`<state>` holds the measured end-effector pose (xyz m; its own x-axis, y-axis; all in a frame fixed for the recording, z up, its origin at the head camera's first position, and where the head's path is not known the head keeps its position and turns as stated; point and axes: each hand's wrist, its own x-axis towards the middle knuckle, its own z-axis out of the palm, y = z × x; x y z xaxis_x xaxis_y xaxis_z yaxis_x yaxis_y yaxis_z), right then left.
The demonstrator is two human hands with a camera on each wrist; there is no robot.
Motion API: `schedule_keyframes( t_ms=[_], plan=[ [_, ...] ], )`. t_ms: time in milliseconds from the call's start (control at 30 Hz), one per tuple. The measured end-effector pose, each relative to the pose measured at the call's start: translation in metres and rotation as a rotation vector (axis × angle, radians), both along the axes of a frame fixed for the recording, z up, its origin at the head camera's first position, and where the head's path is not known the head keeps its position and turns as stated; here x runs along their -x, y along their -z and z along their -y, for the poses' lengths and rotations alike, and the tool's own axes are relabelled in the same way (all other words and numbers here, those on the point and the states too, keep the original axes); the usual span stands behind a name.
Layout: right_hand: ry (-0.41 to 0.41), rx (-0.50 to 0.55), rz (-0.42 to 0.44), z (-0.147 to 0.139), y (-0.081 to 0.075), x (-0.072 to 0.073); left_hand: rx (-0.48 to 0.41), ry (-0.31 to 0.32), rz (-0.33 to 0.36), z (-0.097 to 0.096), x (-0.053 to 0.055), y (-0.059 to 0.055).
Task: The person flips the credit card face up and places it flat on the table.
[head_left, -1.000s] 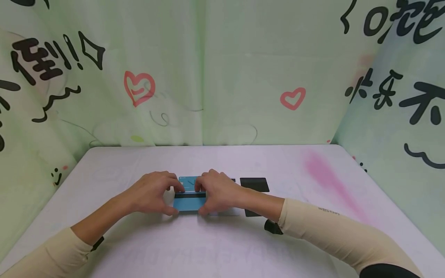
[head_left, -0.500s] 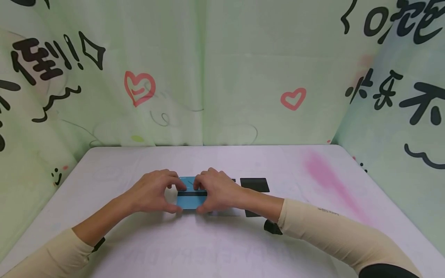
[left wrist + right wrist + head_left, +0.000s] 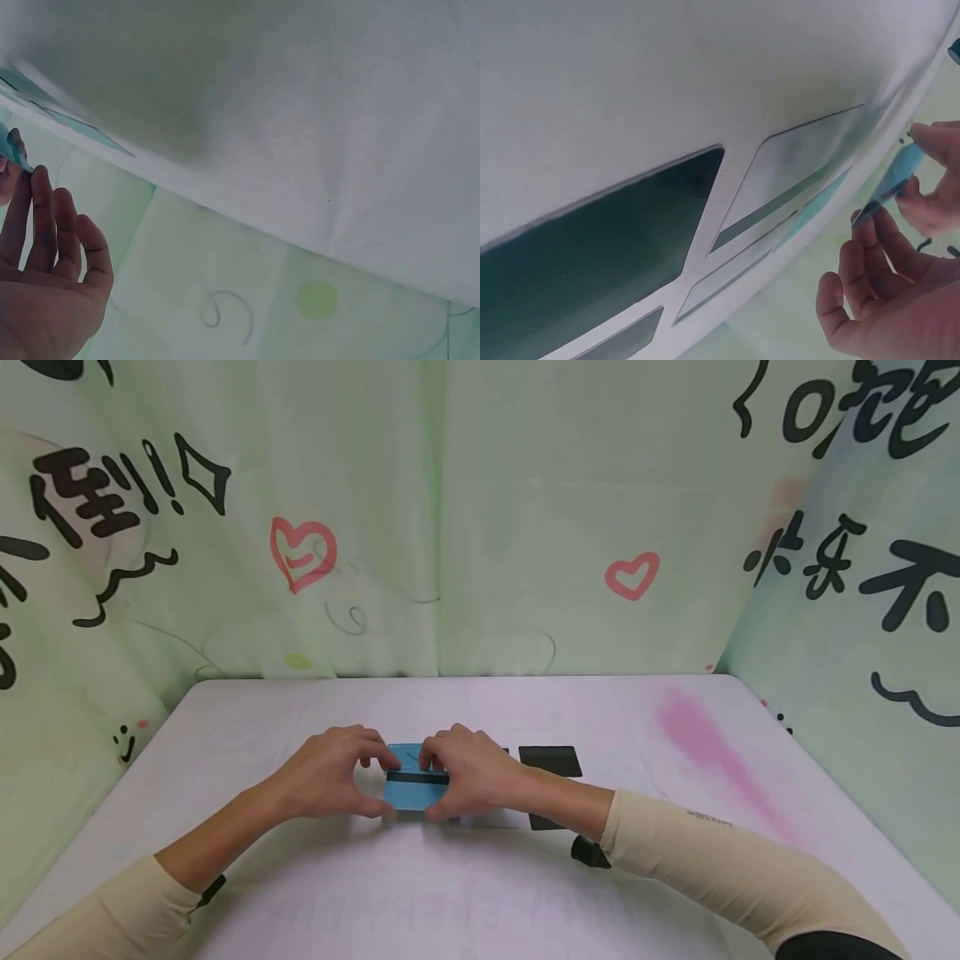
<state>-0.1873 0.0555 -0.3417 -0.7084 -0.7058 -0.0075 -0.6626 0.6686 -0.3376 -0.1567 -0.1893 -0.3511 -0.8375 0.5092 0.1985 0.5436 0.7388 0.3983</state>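
A blue card (image 3: 416,796) with a black stripe is held between my two hands over the table. My left hand (image 3: 333,774) grips it along the left side, thumb by the near corner and fingers by the far one. On the opposite side my right hand (image 3: 476,774) grips it and covers that end. Another blue card (image 3: 402,752) lies flat behind the held one, partly hidden. In the right wrist view the held blue card (image 3: 901,171) is tilted between both hands' fingertips.
To the right lie a black card (image 3: 550,761) and a second black card (image 3: 545,822), partly under my right forearm. A pale card with a dark stripe (image 3: 784,169) lies next to them. The white-covered table (image 3: 450,893) ends at a printed curtain (image 3: 510,527).
The held blue card has shifted slightly right, and my left hand has moved a little right with it. My right hand stays nearly where it was. The cards on the table have not moved.
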Motion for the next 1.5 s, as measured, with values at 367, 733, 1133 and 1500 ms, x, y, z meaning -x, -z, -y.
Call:
schedule_keyframes(
  t_ms=[367,733,1133,1500],
  plan=[
    [-0.012,0.023,-0.043,0.0,0.0,-0.002,-0.028,0.013,-0.03,-0.006,-0.001,0.0],
    [0.001,0.037,-0.026,0.0,-0.001,-0.002,-0.086,0.009,-0.029,-0.006,-0.002,0.001],
    [0.023,0.053,0.032,-0.002,-0.002,-0.001,-0.063,-0.039,0.013,0.002,-0.003,0.004],
    [0.003,0.177,0.083,-0.002,-0.004,0.0,-0.037,-0.061,0.062,0.002,-0.004,0.003]
  ],
)
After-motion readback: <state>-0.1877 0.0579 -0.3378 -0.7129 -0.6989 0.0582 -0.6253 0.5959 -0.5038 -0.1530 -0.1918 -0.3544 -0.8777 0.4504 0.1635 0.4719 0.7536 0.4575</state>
